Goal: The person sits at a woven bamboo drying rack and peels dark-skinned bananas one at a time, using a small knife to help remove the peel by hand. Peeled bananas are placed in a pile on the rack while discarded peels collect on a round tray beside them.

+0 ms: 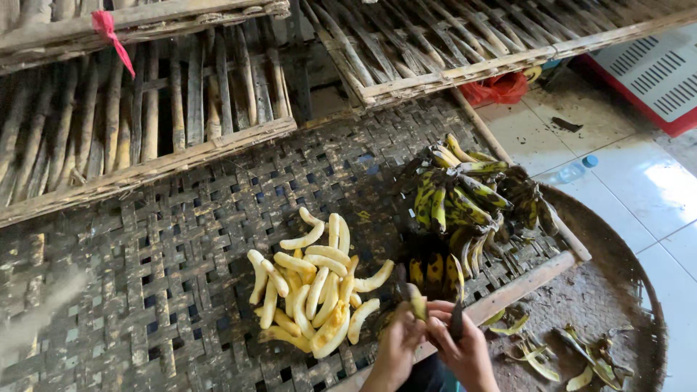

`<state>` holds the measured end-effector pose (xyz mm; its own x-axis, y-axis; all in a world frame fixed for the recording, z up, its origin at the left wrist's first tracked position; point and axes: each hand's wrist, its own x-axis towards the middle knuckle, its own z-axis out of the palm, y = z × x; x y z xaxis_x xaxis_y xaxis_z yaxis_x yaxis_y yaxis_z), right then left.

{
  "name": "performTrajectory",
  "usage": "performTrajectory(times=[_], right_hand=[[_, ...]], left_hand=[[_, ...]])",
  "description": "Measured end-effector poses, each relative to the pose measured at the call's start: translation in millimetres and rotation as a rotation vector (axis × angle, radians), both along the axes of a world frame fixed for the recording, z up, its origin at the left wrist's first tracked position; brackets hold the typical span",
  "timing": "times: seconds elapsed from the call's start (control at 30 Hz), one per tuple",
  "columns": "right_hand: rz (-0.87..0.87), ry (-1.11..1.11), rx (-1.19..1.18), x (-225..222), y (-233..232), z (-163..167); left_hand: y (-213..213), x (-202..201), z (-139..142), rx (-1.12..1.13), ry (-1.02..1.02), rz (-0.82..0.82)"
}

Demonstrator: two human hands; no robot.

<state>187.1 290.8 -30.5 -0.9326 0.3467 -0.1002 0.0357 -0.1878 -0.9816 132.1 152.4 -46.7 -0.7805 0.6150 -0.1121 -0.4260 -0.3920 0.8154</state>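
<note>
Banana [417, 301]: small, half peeled, dark skin hanging off, pale yellow flesh exposed at the tip, roughly upright, at the woven tray's near edge. Peeled pile [312, 290]: about twenty pale yellow bananas, lying loosely crossed on the tray just left of it.

Both hands come up from the bottom edge of the view, close together and touching at the fingers, just to the right of the pile of peeled bananas [312, 290]. The left hand [398, 347] is curled, its fingertips pinched around something small held upright. The right hand [468, 348] sits slightly lower and farther from the pile, fingers bent inward toward the left; its grip seems closed, though the thumb is hidden.
</note>
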Motion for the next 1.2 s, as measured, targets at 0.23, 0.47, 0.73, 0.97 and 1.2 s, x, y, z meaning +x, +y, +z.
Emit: performTrajectory(times=[0.23, 0.47, 0.73, 0.97, 1.2], right_hand=[[-0.137, -0.053, 0.669, -9.7, -45.9, 19.5], [-0.196, -0.109, 0.733, -5.3, -64.2, 8.4], [-0.202, 0.009, 0.762, -10.1, -78.5, 18.3], [-0.205, -0.163, 0.651, -24.7, -94.2, 35.5], [0.155, -0.12, 0.777, -19.7, -87.2, 64.4]], left_hand=[[-27.5, -17.4, 30.8, 0.011, -0.403, 0.443], [-25.9, -8.1, 27.8, 0.144, -0.233, 0.563], [-22.7, 6.5, 11.9, 0.167, -0.097, 0.611], [-21.3, 7.2, 10.7, 0.153, 0.087, 0.689], [-67.8, -23.0, 31.5, 0.25, -0.5, 0.556]])
